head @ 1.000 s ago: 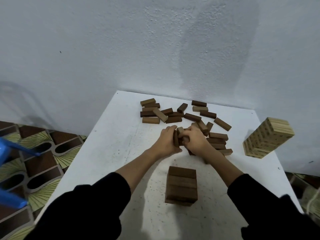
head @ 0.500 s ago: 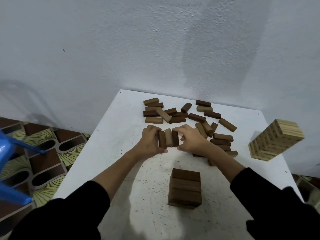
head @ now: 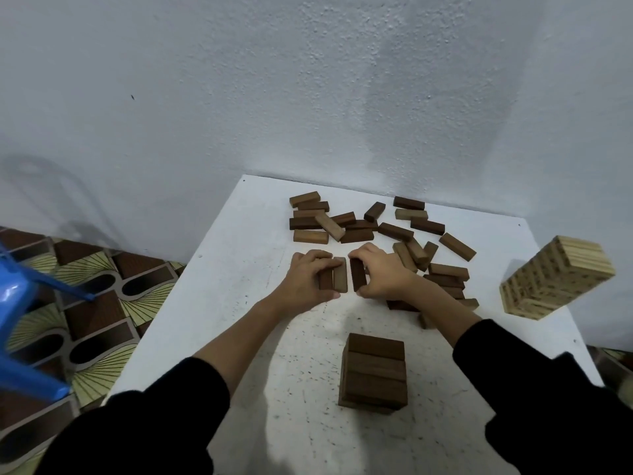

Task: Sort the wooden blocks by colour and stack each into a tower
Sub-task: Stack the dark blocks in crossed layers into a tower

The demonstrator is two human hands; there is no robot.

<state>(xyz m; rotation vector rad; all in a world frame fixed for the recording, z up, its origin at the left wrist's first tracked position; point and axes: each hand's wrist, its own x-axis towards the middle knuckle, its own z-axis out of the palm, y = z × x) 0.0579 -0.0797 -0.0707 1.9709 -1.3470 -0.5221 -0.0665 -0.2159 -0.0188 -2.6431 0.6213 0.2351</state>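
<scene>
On the white table [head: 212, 303] my left hand [head: 306, 281] grips two brown blocks [head: 334, 279] lying side by side, one dark and one lighter. My right hand [head: 383, 274] grips a single dark brown block [head: 357, 274] just right of them, a narrow gap between. A short dark brown tower [head: 374, 375] stands near the front, below both hands. Several loose brown blocks [head: 359, 224] lie scattered behind and to the right of my hands. A pale wood tower [head: 558, 282] stands at the right edge.
The table backs onto a white wall [head: 308, 80]. A blue plastic stool [head: 20, 303] stands on the patterned floor [head: 96, 313] at the left. Black sleeves cover both forearms at the bottom of the view.
The three blocks held tightly together between both hands have been laid down and spread; the right hand's dark block has drawn slightly apart from the left hand's pair.
</scene>
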